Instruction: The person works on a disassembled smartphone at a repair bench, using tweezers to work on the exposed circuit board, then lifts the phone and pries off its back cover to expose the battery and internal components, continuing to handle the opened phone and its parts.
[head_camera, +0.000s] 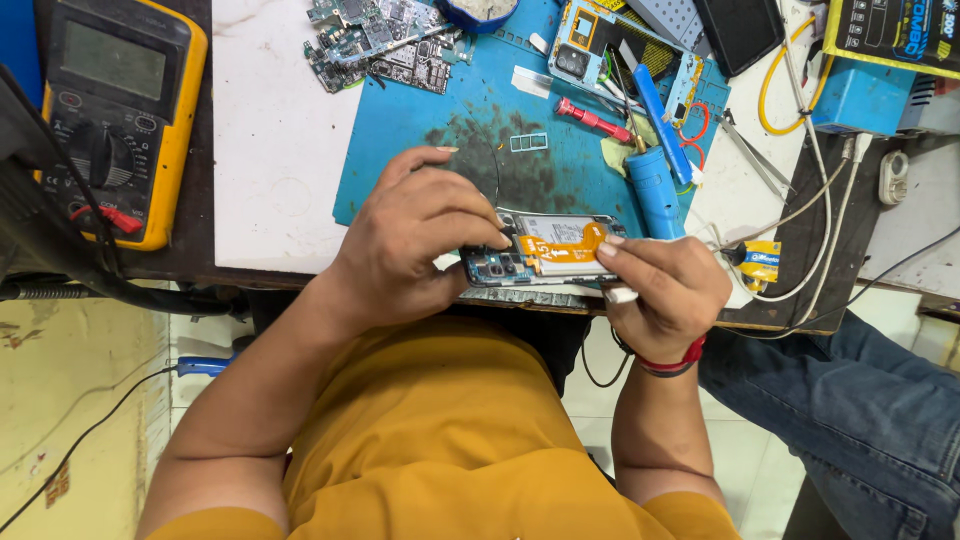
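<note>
Head view looks straight down on an opened phone (545, 250) held at the near edge of the workbench, over the blue mat (420, 120) — its back is off, an orange ribbon cable across the battery. Left hand (410, 240) curls around the phone's left end; right hand (660, 285) pinches the right end. A yellow multimeter (120, 110) sits far left, and a red screwdriver (592, 120) lies on the mat.
</note>
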